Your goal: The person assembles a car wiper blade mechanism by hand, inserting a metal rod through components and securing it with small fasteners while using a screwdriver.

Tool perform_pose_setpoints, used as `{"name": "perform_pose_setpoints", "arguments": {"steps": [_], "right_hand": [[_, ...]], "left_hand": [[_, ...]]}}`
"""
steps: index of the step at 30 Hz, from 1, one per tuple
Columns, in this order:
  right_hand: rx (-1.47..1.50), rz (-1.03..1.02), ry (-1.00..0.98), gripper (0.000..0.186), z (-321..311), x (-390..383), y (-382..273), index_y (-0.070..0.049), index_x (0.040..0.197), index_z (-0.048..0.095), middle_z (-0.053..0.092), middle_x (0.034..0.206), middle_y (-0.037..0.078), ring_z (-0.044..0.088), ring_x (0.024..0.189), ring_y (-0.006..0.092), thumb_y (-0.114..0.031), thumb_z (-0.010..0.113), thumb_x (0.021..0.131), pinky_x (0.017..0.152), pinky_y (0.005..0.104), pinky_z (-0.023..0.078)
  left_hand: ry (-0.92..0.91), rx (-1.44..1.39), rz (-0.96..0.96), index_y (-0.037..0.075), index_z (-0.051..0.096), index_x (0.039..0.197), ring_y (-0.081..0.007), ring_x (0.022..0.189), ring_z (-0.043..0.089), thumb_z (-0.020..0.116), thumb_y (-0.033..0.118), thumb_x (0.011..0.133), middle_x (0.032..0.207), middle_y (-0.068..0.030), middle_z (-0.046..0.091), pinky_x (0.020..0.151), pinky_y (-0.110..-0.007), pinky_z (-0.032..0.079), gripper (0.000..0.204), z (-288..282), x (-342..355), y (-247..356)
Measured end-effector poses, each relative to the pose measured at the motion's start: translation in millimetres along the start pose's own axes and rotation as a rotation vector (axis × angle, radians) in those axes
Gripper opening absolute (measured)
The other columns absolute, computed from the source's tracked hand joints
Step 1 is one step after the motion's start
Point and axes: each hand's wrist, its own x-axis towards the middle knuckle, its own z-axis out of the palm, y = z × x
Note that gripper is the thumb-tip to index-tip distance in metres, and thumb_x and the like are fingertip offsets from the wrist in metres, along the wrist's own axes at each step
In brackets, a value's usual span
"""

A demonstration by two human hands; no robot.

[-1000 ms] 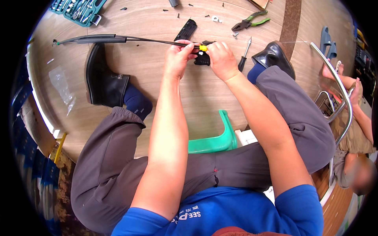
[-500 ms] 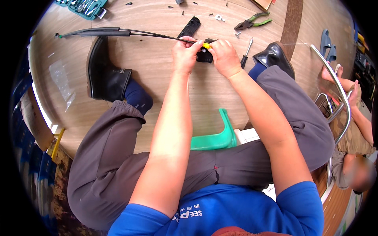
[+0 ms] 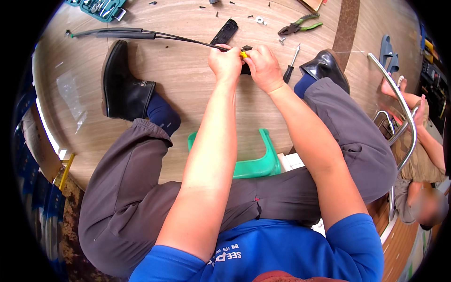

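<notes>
My left hand is closed round the end of a pair of thin black cables, partly covered by a thicker dark sleeve, that stretch away to the left. Between my hands shows a small yellow piece, which the fingers of my right hand pinch from the other side. Under my fingers sits a black part, mostly hidden by them. Just beyond my left hand a long black plastic cover lies on the floor.
Right of my hands lie a screwdriver and green-handled pliers. Loose screws and a white washer are scattered beyond. A teal tool case is far left. A green plastic stool stands below my arms. Another person sits at right.
My left hand has turned and closed in toward my right hand, hiding more of the yellow piece and the black part. The cables' far end has risen slightly in view.
</notes>
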Motion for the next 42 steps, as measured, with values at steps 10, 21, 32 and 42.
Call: {"name": "perform_pose_setpoints", "arguments": {"steps": [10, 21, 32, 42], "right_hand": [[-0.058, -0.057, 0.01, 0.01, 5, 4, -1, -0.006, 0.085, 0.055, 0.056, 0.092, 0.01, 0.054, 0.09, 0.0308, -0.006, 0.061, 0.077, 0.081, 0.0385, 0.047], [-0.181, -0.096, 0.067, 0.01, 8, 8, 2, -0.008, 0.086, 0.055, 0.057, 0.092, 0.01, 0.054, 0.088, 0.0297, -0.008, 0.058, 0.076, 0.082, 0.037, 0.046], [-0.17, -0.087, 0.074, 0.01, 9, 8, 5, -0.007, 0.088, 0.055, 0.057, 0.091, 0.011, 0.054, 0.092, 0.0301, -0.008, 0.06, 0.079, 0.084, 0.0382, 0.046], [-0.022, -0.003, 0.091, 0.022, 9, -4, 0, -0.002, 0.103, 0.057, 0.057, 0.098, 0.015, 0.056, 0.093, 0.0346, -0.006, 0.065, 0.082, 0.082, 0.0408, 0.047]], "left_hand": [[0.142, 0.062, 0.112, 0.004, 0.048, 0.077, -0.0148, 0.045, 0.051, 0.064, -0.007, 0.071, 0.063, -0.0067, 0.054, 0.04, -0.03, 0.044, 0.02, 7, 20, -28], [0.186, 0.175, 0.082, 0.004, 0.051, 0.076, -0.0134, 0.046, 0.05, 0.065, -0.004, 0.068, 0.062, -0.0046, 0.054, 0.039, -0.032, 0.041, 0.018, 16, 28, -22], [-0.029, -0.057, -0.01, 0.005, 0.054, 0.08, -0.0151, 0.047, 0.056, 0.069, 0.0, 0.075, 0.064, -0.0064, 0.058, 0.04, -0.027, 0.043, 0.016, 2, 16, -8], [-0.501, -0.176, -0.048, 0.006, 0.059, 0.096, -0.0148, 0.076, 0.064, 0.067, 0.003, 0.087, 0.088, -0.0075, 0.068, 0.062, -0.025, 0.051, 0.013, -36, 23, -5]]}}
